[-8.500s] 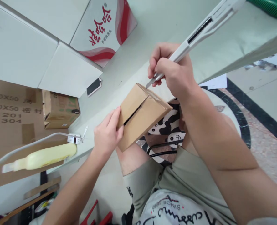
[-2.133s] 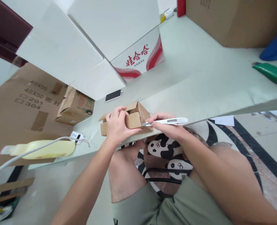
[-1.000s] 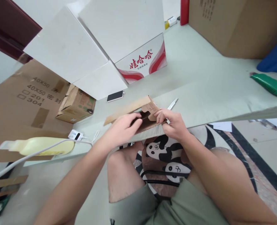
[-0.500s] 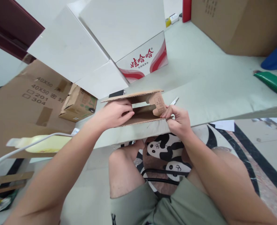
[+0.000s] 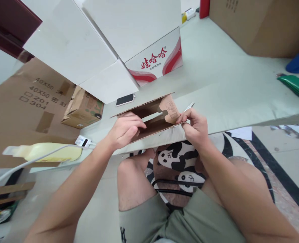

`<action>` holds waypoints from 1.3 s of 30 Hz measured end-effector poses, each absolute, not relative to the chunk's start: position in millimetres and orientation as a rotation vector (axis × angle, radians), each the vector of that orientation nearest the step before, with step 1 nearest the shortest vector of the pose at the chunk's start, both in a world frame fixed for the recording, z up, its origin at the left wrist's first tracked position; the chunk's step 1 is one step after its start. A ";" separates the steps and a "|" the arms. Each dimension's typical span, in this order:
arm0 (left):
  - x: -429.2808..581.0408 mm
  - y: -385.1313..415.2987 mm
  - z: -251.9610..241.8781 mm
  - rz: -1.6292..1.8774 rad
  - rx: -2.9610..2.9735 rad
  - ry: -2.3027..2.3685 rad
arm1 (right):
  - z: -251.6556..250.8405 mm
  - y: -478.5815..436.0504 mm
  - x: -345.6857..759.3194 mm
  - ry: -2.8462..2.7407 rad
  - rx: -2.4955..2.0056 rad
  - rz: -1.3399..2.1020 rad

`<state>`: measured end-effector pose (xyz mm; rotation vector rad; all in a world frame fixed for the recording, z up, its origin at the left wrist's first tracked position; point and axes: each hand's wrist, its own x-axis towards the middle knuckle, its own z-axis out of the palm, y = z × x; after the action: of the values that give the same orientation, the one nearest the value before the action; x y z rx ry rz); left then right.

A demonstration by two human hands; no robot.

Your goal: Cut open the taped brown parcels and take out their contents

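Both hands (image 5: 125, 130) (image 5: 193, 125) have spread the cardboard box (image 5: 149, 116) open.

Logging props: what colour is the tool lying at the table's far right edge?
Green, seen in the head view.

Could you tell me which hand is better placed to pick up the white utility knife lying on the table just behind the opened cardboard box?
Probably the right hand: it grips the cardboard box at its right end, and the utility knife lies just beyond its fingers. The left hand is on the box's far side.
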<state>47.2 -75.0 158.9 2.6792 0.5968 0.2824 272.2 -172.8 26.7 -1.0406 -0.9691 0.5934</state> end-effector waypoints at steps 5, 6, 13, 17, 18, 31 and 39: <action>51.4 -75.3 161.7 -0.062 2.657 0.689 | 26.7 -169.3 271.0 -1.008 -1.187 0.514; 52.2 -75.2 162.4 -0.084 2.675 0.733 | 25.9 -167.7 270.8 -1.010 -1.208 0.502; 42.3 -52.4 164.4 0.525 2.521 1.076 | 12.5 -154.8 272.4 -0.935 -1.370 0.577; 50.0 -38.1 150.4 0.827 1.970 1.047 | 4.8 -144.9 272.6 -0.806 -1.408 0.733; 54.9 -35.7 144.1 0.866 1.818 1.041 | 3.0 -142.3 272.6 -0.800 -1.381 0.779; 60.0 -21.4 38.9 0.926 0.931 1.161 | -3.3 -145.2 271.9 -0.955 -1.431 0.867; 54.1 -44.4 20.1 0.766 1.544 1.438 | 0.0 -138.0 264.1 -0.757 -1.615 0.799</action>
<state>54.1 -44.4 20.1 1.5435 1.4380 0.7655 264.1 -138.0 0.0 -1.6147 -0.7570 0.7993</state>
